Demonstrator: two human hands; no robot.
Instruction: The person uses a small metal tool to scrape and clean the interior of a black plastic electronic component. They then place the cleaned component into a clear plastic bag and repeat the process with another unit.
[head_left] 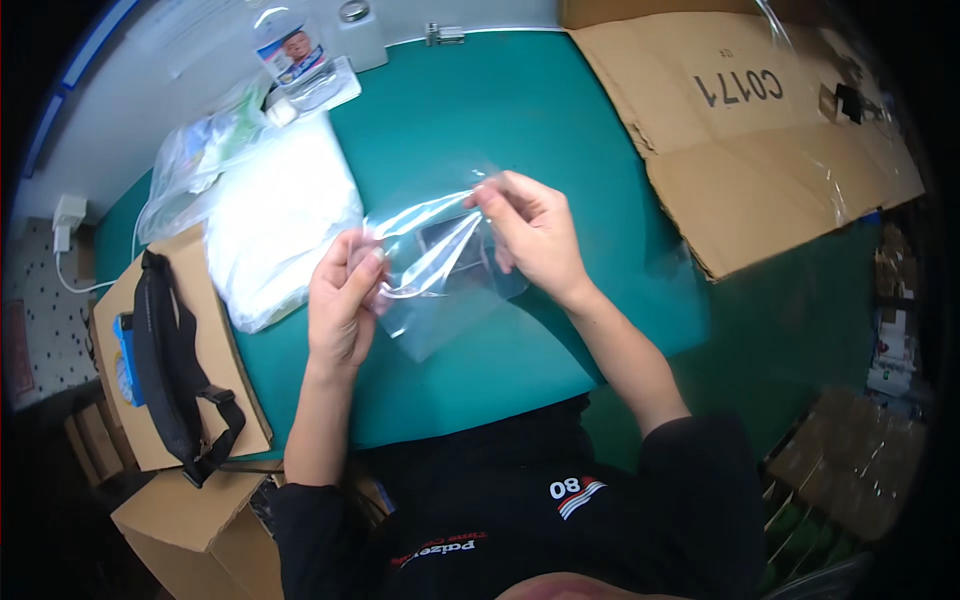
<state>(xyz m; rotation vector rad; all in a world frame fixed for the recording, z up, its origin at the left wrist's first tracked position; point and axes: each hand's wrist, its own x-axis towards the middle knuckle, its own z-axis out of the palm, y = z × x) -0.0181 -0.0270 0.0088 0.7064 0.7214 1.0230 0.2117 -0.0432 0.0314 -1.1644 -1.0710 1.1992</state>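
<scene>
Both hands pinch a clear, glossy plastic bag point(440, 270) above the centre of the smooth teal counter point(520, 120). The left hand point(343, 300) closes its grip on the bag's crinkled edge at 9 o'clock; the right hand point(535, 235) nips the top edge at 1 o'clock. A flattened, matte cardboard box point(740, 130) lies at 2 o'clock.

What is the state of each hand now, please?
Left hand: closed, fingers pinching the left edge of the clear plastic bag.
Right hand: closed, fingertips pinching the top right edge of the same bag.
</scene>
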